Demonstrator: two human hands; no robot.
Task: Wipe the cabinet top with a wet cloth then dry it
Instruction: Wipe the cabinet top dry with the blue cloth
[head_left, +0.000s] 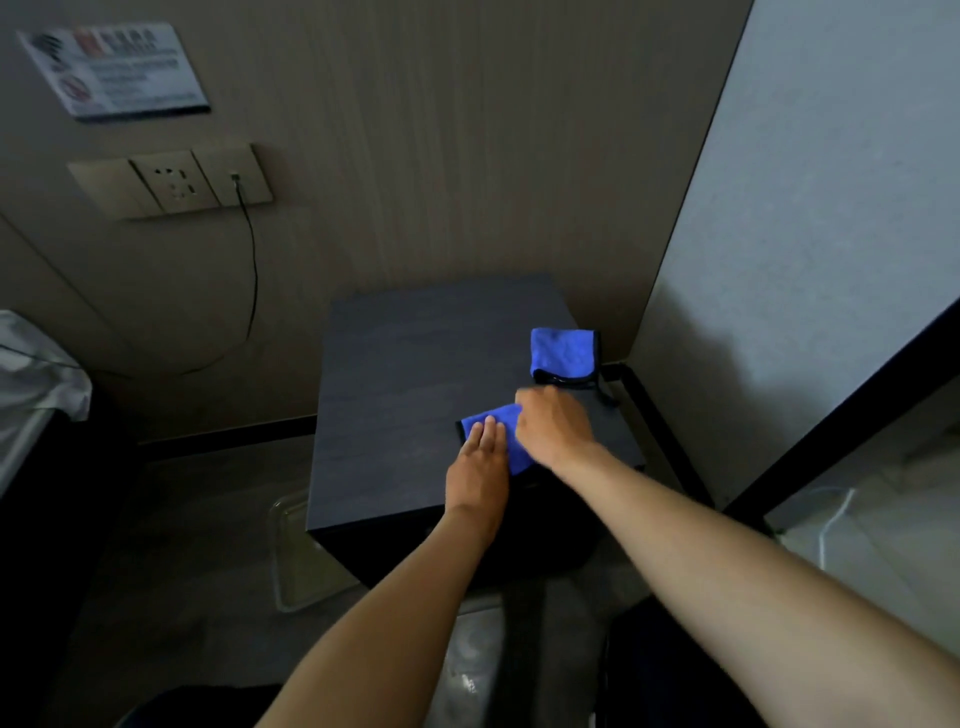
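Observation:
A dark grey cabinet top (405, 395) stands against the wall. Two blue cloths lie on its right side. The near blue cloth (496, 421) lies flat under both hands. My left hand (480, 470) presses on it with straight fingers. My right hand (553, 428) rests on its right part with fingers curled down; whether they pinch the cloth is hidden. The far blue cloth (563, 353), folded with a dark trim, sits at the back right edge, untouched.
A wall socket panel (171, 179) with a plugged black cable (253, 280) is up left, below a wall sign (111, 67). A clear plastic container (298, 556) sits on the floor left of the cabinet. A white wall (805, 234) and black frame (670, 441) bound the right.

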